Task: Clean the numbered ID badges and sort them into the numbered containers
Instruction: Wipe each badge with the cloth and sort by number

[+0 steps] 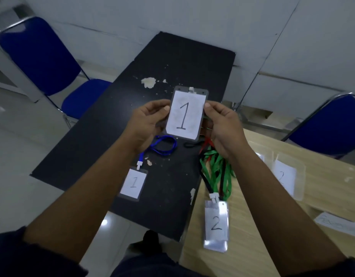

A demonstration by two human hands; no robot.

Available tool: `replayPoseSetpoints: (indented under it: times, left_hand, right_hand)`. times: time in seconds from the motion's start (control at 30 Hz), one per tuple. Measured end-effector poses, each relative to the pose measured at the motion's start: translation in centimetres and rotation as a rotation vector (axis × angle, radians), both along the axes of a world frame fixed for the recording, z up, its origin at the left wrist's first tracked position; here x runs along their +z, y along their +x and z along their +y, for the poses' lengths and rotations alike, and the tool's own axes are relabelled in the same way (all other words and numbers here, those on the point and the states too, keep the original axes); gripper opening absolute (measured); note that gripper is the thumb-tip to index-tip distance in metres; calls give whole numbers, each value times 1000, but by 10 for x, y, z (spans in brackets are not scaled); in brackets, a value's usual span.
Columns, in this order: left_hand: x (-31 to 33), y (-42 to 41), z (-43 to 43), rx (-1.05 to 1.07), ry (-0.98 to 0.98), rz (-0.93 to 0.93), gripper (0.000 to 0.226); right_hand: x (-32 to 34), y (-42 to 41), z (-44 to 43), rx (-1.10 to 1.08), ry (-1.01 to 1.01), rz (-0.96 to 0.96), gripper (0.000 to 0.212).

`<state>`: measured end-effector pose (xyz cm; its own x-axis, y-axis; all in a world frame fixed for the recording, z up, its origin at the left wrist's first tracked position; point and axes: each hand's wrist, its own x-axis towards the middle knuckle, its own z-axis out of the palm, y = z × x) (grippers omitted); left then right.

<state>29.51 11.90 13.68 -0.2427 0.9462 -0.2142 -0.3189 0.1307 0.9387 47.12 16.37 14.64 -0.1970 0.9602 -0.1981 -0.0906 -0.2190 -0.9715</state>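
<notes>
Dark sleeves (13, 254) sit cut off at the bottom edge, with bare forearms reaching forward from them. The left hand (146, 120) and right hand (222, 128) each have their grip clamped on a side edge of a clear plastic badge holding a white card marked 1 (186, 113). The thumbs are in front and the fingers mostly hidden behind. It is raised over the chipped black bench (172, 56).

A second badge marked 1 (132, 183) lies flat there on its blue lanyard (162, 145). A silvery badge marked 2 (215, 224) rests on the pale wooden bench (252, 246), and its green, red and black straps (216, 168) vanish under the right hand. A clear plastic container labelled 2 (288, 176) is blurred.
</notes>
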Motion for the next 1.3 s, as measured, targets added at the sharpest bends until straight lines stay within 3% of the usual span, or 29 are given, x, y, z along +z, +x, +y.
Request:
replayPoseSetpoints:
  times: [0.27, 0.43, 0.57, 0.77, 1.07, 1.3]
  left_hand:
    - [31, -71, 18, 10, 124, 59, 15]
    - [19, -107, 11, 17, 121, 35, 17]
    - [-22, -123, -10, 16, 11, 5, 19]
    - [-94, -127, -53, 67, -243, -41, 26]
    - [-185, -121, -93, 79, -537, 179, 15]
    - [-224, -122, -99, 43, -618, 384, 21]
  right_hand:
    - [25, -66, 19, 38, 85, -9, 18]
    - [19, -99, 19, 60, 68, 15, 18]
    - [-15, -116, 4, 102, -39, 18, 20]
    - [-96, -122, -29, 178, -219, -135, 19]
    - [-185, -119, -67, 241, -440, -414, 18]
    - [-220, -133, -78, 188, -519, -511, 21]
